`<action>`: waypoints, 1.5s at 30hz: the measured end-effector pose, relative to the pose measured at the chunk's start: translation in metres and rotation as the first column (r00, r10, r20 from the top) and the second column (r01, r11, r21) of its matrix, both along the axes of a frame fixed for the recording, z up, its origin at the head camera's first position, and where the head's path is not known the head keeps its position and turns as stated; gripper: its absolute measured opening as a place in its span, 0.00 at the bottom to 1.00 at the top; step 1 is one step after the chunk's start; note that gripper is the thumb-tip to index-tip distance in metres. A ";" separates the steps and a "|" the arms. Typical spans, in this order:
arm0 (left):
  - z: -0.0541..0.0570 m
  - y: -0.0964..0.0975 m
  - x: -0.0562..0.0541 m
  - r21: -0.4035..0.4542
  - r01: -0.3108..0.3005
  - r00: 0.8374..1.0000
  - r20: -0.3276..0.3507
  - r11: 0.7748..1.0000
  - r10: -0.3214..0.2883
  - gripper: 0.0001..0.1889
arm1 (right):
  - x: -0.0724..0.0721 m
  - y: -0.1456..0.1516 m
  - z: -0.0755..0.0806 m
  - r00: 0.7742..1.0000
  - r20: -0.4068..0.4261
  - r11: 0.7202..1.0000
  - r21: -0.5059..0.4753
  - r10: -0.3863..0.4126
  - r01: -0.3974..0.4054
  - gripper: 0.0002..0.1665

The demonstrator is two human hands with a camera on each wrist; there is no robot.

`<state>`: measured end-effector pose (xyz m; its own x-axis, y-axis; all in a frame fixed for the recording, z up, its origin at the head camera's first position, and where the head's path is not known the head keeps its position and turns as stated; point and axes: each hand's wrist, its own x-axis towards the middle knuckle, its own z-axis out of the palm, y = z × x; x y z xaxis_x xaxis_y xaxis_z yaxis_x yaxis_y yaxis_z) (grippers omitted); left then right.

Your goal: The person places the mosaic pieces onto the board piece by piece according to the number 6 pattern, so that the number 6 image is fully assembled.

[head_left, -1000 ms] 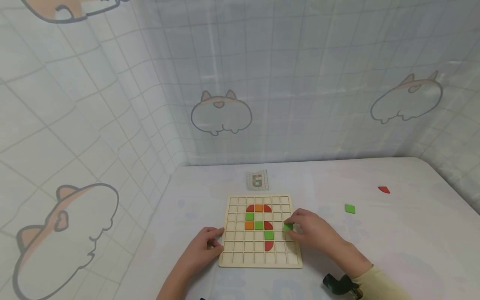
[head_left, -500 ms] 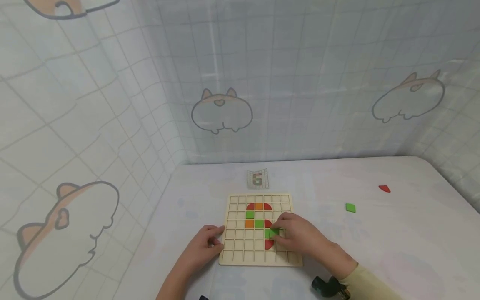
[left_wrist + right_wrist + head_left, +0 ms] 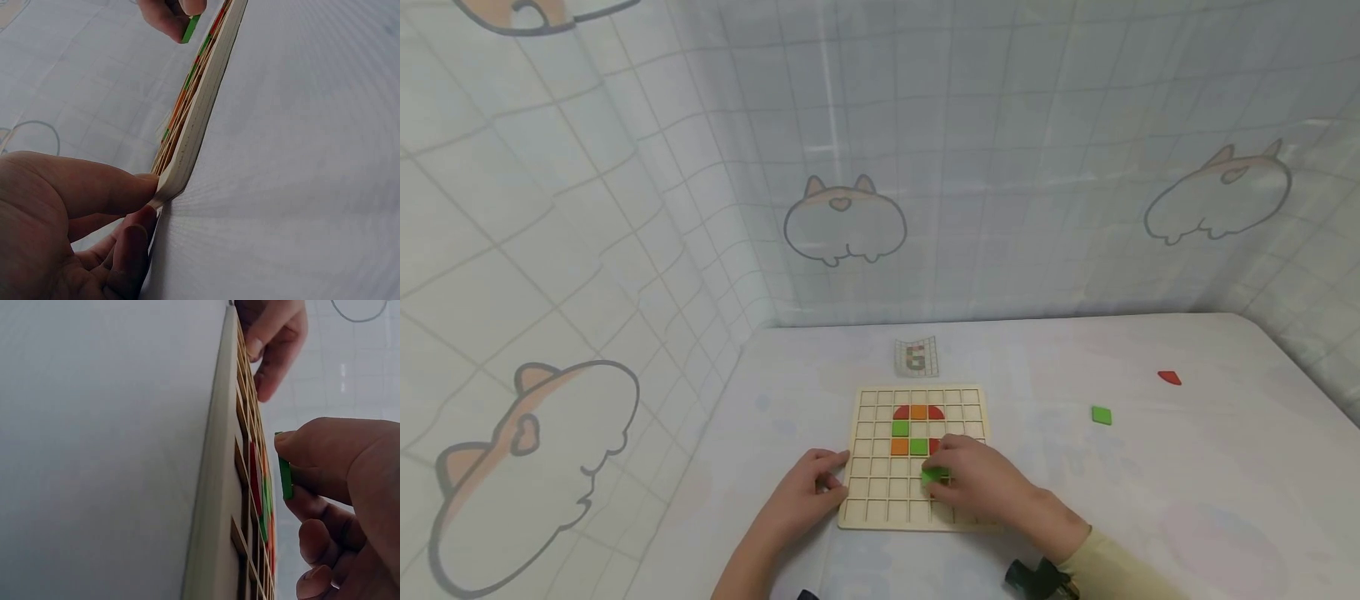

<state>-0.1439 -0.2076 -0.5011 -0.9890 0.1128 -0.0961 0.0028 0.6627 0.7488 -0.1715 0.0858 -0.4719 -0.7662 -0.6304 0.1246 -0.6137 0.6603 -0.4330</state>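
A wooden grid board lies on the table, with several red, orange and green tiles set in its cells. My left hand holds the board at its left edge, thumb and fingertips against the rim. Between thumb and fingers my right hand pinches a green square tile, raised above the board over its lower middle cells. The right wrist view shows a gap between this tile and the board. From the head view, the right hand hides several cells and the tiles lying in them.
Behind the board lies a small see-through pattern card. To the right on the table are a loose green tile and a red quarter-round tile. Patterned curtains hang around the table's back and sides.
My right hand has carried the green square tile leftward across the board, from near its right side to the lower middle. The left hand stays at the board's left edge.
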 end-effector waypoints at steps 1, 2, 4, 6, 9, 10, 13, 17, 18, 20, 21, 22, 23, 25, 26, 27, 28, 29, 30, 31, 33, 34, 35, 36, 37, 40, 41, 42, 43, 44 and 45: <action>0.000 0.000 0.000 0.000 0.001 1.000 -0.001 1.000 -0.001 0.27 | 0.001 -0.002 0.000 1.000 -0.003 1.000 -0.002 0.007 -0.007 0.11; 0.000 0.000 0.000 -0.001 0.002 1.000 -0.003 1.000 -0.002 0.27 | 0.001 -0.003 0.000 1.000 -0.006 1.000 -0.005 0.015 -0.015 0.10; -0.001 -0.001 0.000 0.001 0.004 1.000 -0.005 1.000 -0.004 0.27 | 0.002 -0.006 -0.001 1.000 -0.008 1.000 -0.004 0.030 -0.030 0.10; -0.001 -0.001 -0.001 0.003 0.006 1.000 -0.006 1.000 -0.006 0.27 | 0.003 -0.008 -0.002 0.999 -0.007 0.999 0.002 0.040 -0.040 0.09; -0.002 -0.001 -0.001 0.004 0.010 1.000 -0.006 1.000 -0.010 0.27 | 0.003 -0.011 -0.005 0.999 -0.001 0.999 0.016 0.048 -0.048 0.09; -0.002 -0.001 -0.001 0.003 0.010 1.000 -0.006 1.000 -0.010 0.27 | 0.003 -0.011 -0.005 0.999 -0.003 0.999 0.020 0.048 -0.048 0.09; -0.003 -0.002 -0.001 0.001 0.012 1.000 -0.006 1.000 -0.012 0.27 | 0.004 -0.013 -0.007 0.999 -0.003 0.998 0.032 0.044 -0.044 0.10; -0.003 -0.001 -0.001 -0.001 0.012 1.000 -0.006 1.000 -0.012 0.27 | 0.003 -0.015 -0.009 0.999 0.005 0.999 0.043 0.033 -0.033 0.10; -0.003 -0.001 -0.001 -0.001 0.011 1.000 -0.005 1.000 -0.011 0.27 | 0.003 -0.015 -0.008 0.999 0.007 0.999 0.042 0.033 -0.034 0.10; -0.002 -0.001 -0.001 0.000 0.011 1.000 -0.004 1.000 -0.011 0.27 | 0.003 -0.016 -0.008 0.999 0.011 0.999 0.041 0.035 -0.036 0.10; -0.002 -0.001 -0.001 0.000 0.011 1.000 -0.004 1.000 -0.011 0.27 | 0.003 -0.016 -0.007 0.999 0.013 0.998 0.041 0.037 -0.038 0.10; -0.002 -0.001 -0.001 0.000 0.011 1.000 -0.004 1.000 -0.011 0.27 | 0.004 -0.017 -0.007 0.999 0.014 0.998 0.040 0.039 -0.040 0.10; -0.002 -0.001 -0.001 -0.001 0.010 1.000 -0.003 1.000 -0.010 0.27 | 0.004 -0.017 -0.006 0.999 0.011 0.998 0.039 0.043 -0.043 0.10; -0.002 -0.001 -0.001 -0.002 0.009 1.000 -0.004 1.000 -0.009 0.27 | 0.003 -0.017 -0.005 0.999 0.008 0.998 0.038 0.046 -0.046 0.10; -0.002 -0.001 -0.001 -0.004 0.009 1.000 -0.004 1.000 -0.009 0.27 | 0.003 -0.018 -0.005 0.999 0.005 0.998 0.037 0.048 -0.048 0.10; -0.002 -0.001 -0.001 -0.006 0.009 1.000 -0.005 1.000 -0.009 0.27 | 0.003 -0.018 -0.004 0.999 -0.001 0.998 0.036 0.053 -0.052 0.09; -0.003 -0.001 -0.002 -0.010 0.008 1.000 -0.006 1.000 -0.009 0.27 | 0.003 -0.019 -0.004 0.999 -0.002 0.998 0.037 0.055 -0.054 0.10; -0.003 -0.001 -0.002 -0.011 0.008 1.000 -0.007 1.000 -0.008 0.27 | 0.003 -0.019 -0.004 0.998 -0.003 0.998 0.040 0.056 -0.056 0.10; -0.003 -0.001 -0.001 -0.013 0.007 1.000 -0.008 1.000 -0.007 0.27 | 0.003 -0.019 -0.004 0.998 -0.002 0.997 0.044 0.057 -0.057 0.10; -0.003 -0.001 -0.002 -0.014 0.005 1.000 -0.007 1.000 -0.005 0.27 | 0.002 -0.020 -0.004 0.998 -0.002 0.997 0.048 0.059 -0.059 0.10; -0.003 0.000 -0.001 -0.014 0.001 1.000 -0.008 1.000 -0.001 0.27 | 0.001 -0.021 -0.004 0.998 0.001 0.996 0.061 0.060 -0.060 0.10; -0.003 0.000 -0.001 -0.014 -0.001 1.000 -0.006 1.000 0.001 0.27 | 0.001 -0.021 -0.005 0.998 0.008 0.996 0.067 0.057 -0.058 0.10; -0.002 0.000 -0.001 -0.013 -0.004 1.000 -0.004 1.000 0.004 0.27 | 0.000 -0.021 -0.005 0.998 0.013 0.996 0.069 0.057 -0.057 0.11; -0.002 0.000 -0.001 -0.012 -0.006 1.000 -0.001 1.000 0.006 0.27 | 0.000 -0.021 -0.005 0.998 0.015 0.996 0.071 0.057 -0.058 0.11; -0.003 0.000 -0.002 -0.012 -0.007 1.000 0.000 1.000 0.007 0.27 | 0.000 -0.022 -0.005 0.998 0.018 0.996 0.073 0.057 -0.059 0.12; -0.004 0.000 -0.002 -0.013 -0.004 1.000 -0.003 1.000 0.004 0.27 | 0.000 -0.022 -0.005 0.998 0.019 0.995 0.078 0.061 -0.062 0.13; -0.004 -0.001 -0.002 -0.011 -0.002 1.000 -0.007 1.000 0.002 0.27 | 0.000 -0.021 -0.005 0.998 0.014 0.995 0.080 0.065 -0.066 0.13; -0.005 -0.001 -0.002 -0.010 0.001 1.000 -0.011 1.000 -0.001 0.27 | 0.000 -0.021 -0.004 0.998 0.011 0.994 0.085 0.067 -0.068 0.14; -0.005 -0.001 -0.003 -0.008 0.003 1.000 -0.015 1.000 -0.003 0.27 | 0.000 -0.021 -0.004 0.998 0.008 0.994 0.090 0.068 -0.068 0.14; -0.006 -0.002 -0.003 -0.005 0.005 1.000 -0.017 1.000 -0.005 0.27 | 0.001 -0.021 -0.004 0.998 0.006 0.993 0.095 0.068 -0.068 0.14; -0.006 -0.002 -0.003 -0.003 0.006 1.000 -0.019 1.000 -0.006 0.27 | 0.001 -0.021 -0.004 0.998 0.001 0.993 0.101 0.069 -0.069 0.14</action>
